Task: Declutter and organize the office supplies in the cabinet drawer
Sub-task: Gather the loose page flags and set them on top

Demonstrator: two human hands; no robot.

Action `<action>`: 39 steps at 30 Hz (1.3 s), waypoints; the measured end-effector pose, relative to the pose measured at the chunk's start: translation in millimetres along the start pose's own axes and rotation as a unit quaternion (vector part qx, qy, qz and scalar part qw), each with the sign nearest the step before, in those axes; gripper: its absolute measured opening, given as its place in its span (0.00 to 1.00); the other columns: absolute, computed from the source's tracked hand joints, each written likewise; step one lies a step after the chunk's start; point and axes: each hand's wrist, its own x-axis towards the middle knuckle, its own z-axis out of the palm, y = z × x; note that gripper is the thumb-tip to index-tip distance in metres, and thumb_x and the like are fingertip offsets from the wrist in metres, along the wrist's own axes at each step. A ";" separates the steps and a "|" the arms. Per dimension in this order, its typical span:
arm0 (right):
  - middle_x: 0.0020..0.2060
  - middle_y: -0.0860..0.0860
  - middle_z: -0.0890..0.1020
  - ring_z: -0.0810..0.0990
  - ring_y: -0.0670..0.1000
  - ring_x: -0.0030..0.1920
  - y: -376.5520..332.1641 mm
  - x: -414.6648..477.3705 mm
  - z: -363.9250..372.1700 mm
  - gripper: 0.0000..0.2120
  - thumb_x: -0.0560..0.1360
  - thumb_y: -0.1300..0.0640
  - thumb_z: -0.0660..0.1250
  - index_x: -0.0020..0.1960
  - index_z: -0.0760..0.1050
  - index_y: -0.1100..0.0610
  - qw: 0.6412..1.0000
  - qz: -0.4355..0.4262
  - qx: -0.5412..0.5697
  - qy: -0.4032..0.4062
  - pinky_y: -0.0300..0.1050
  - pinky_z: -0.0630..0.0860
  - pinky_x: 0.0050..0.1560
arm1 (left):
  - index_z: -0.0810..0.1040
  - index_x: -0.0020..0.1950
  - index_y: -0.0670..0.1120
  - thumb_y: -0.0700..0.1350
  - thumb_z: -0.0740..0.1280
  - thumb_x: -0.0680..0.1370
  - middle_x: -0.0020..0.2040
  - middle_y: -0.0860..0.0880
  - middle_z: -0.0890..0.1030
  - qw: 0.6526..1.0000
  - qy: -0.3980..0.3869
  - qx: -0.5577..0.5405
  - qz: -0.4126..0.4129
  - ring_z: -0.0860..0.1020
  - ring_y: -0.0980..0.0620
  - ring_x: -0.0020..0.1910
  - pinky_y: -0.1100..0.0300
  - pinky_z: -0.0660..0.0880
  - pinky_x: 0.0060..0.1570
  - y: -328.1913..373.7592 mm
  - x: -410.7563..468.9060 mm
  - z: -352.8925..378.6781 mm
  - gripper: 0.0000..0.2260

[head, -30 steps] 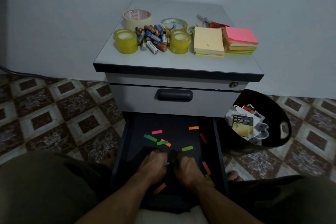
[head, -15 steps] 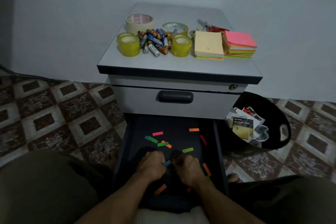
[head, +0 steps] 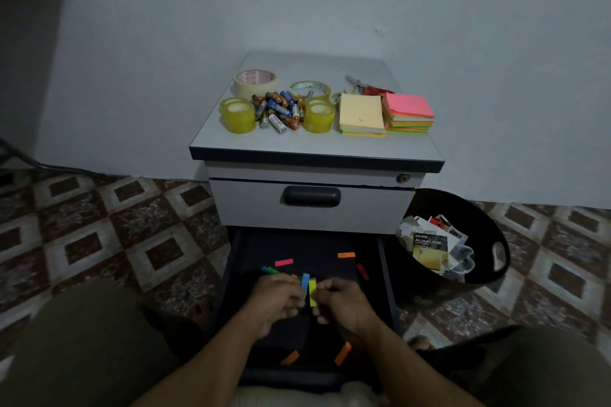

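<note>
Left hand (head: 276, 302) and right hand (head: 344, 306) with paper strips (head: 312, 292) above drawer (head: 324, 251)

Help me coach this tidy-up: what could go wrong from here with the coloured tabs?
1. The blue tab and yellow tab pinched between the left hand and right hand are thin; they could drop into the dark drawer.
2. The orange tabs near its front might get overlooked.

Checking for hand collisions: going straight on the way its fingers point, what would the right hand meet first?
Probably the blue strip and the left hand pinching it, just leftward; the right hand itself seems to pinch the yellow-green strip. Depth is unclear.
</note>
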 end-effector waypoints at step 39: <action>0.34 0.63 0.79 0.77 0.57 0.32 -263.4 -43.3 -98.6 0.08 0.69 0.70 0.73 0.46 0.80 0.74 0.956 -0.148 -0.135 0.214 0.52 0.78 0.38 | 0.81 0.47 0.31 0.32 0.74 0.70 0.36 0.37 0.83 0.959 0.083 0.160 0.220 0.75 0.47 0.31 0.61 0.68 0.26 259.3 -62.3 79.7 0.09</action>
